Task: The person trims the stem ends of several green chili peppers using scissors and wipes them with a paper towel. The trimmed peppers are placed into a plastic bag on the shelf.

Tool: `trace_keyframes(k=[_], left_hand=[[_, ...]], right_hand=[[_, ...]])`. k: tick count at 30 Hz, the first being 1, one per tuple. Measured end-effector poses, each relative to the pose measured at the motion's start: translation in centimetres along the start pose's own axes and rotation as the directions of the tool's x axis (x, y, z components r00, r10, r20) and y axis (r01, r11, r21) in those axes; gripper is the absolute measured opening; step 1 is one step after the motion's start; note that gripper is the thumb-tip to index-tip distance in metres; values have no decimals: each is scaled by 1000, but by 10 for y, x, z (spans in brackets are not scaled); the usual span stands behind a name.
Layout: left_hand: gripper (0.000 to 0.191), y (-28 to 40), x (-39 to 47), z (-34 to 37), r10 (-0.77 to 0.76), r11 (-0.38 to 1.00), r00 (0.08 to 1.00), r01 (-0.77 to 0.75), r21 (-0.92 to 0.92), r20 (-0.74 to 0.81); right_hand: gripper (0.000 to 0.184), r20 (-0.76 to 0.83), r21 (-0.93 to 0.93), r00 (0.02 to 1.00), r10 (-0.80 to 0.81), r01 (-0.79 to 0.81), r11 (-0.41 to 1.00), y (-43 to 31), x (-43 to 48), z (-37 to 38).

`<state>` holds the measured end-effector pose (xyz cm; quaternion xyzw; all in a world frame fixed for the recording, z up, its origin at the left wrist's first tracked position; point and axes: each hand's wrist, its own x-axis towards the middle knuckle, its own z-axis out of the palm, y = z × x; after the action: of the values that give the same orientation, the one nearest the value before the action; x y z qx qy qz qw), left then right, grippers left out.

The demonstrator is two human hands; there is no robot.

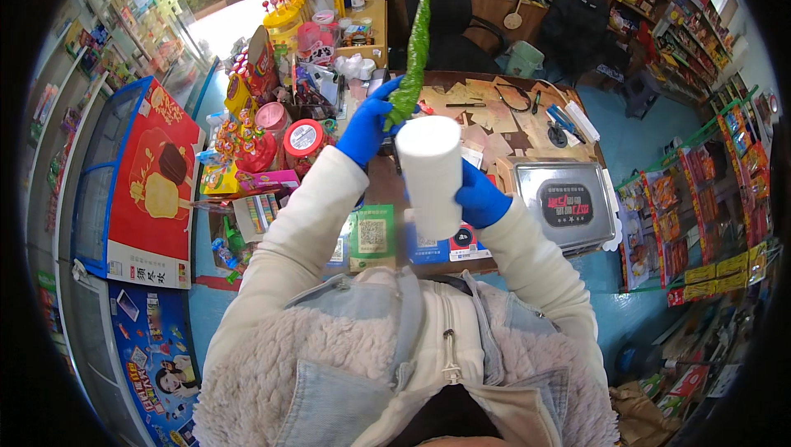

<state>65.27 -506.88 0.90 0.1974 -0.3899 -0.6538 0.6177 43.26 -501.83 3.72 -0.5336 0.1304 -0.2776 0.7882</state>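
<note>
My left hand (371, 122), in a blue glove, holds a long, wrinkled green chili pepper (415, 54) near its lower end, with the tip pointing up. In my right hand (482, 193), also gloved in blue, is a white cylindrical roll (431, 178), held upright from its right side. The roll's upper end lies close beside the pepper's lower end; whether they touch I cannot tell. Both are raised above the wooden desk (550, 145). The roll hides part of my right fingers.
Candy jars (304, 141) and lollipops crowd the desk's left side. A metal-rimmed case (565, 203) lies at right; payment cards (372, 240) with printed codes line the near edge. Beyond the desk is a black office chair (442, 14). Snack racks (704, 206) stand right, a freezer (99, 200) left.
</note>
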Motion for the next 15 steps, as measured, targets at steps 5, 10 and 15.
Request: trace_keyframes(k=[5, 10, 15], left_hand=[[60, -29, 15, 7, 51, 996, 999, -51, 74, 5], [62, -47, 7, 30, -18, 1000, 1000, 18, -19, -25], [68, -45, -17, 52, 0, 998, 999, 3, -59, 47]], right_hand=[[64, 181, -612, 979, -96, 189, 768, 18, 12, 46], [35, 377, -697, 926, 39, 255, 670, 33, 8, 72], [26, 380, -856, 925, 29, 339, 391, 21, 1, 65]])
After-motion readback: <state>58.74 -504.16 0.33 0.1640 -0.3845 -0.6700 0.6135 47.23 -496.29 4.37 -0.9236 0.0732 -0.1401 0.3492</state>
